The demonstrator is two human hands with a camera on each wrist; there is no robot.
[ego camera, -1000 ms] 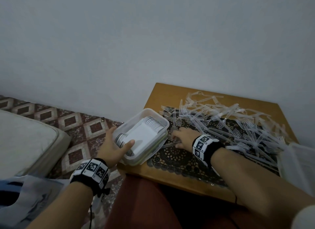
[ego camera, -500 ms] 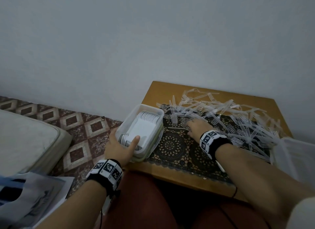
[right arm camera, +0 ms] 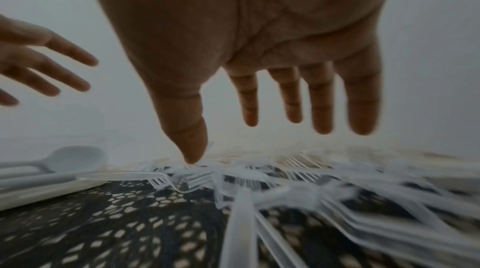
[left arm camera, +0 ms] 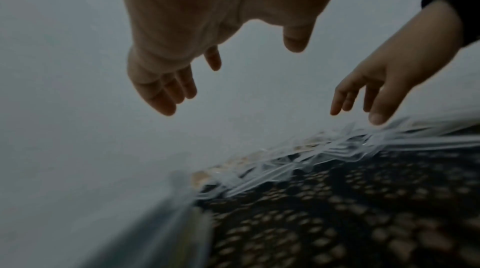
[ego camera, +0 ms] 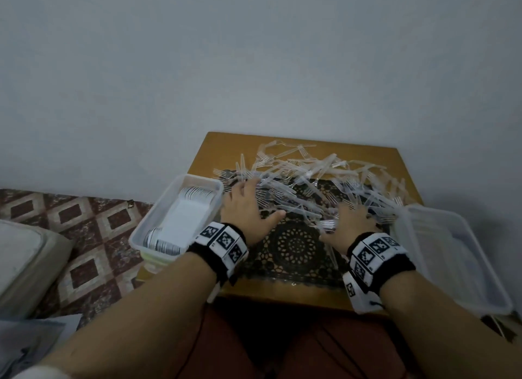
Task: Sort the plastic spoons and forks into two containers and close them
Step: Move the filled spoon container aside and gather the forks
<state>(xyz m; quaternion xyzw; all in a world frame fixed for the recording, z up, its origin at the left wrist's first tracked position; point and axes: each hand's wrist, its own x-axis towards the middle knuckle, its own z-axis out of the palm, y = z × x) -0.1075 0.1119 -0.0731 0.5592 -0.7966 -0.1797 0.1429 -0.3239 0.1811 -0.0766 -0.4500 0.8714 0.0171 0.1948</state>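
A heap of clear plastic forks covers the far half of the small wooden table. At the table's left edge stands a clear container filled with stacked white spoons. A second clear container sits at the right edge. My left hand hovers with spread fingers at the heap's left side, holding nothing. My right hand is spread over the heap's near right side, its thumb touching the forks. The left wrist view shows my left hand above the forks.
A dark lace mat lies on the table under the forks. A grey wall stands right behind the table. To the left are patterned floor tiles and a pale cushion. Papers lie at the lower left.
My left hand has let go of the spoon container and moved right to the fork heap. My right hand has shifted right along the heap. The camera has turned right.
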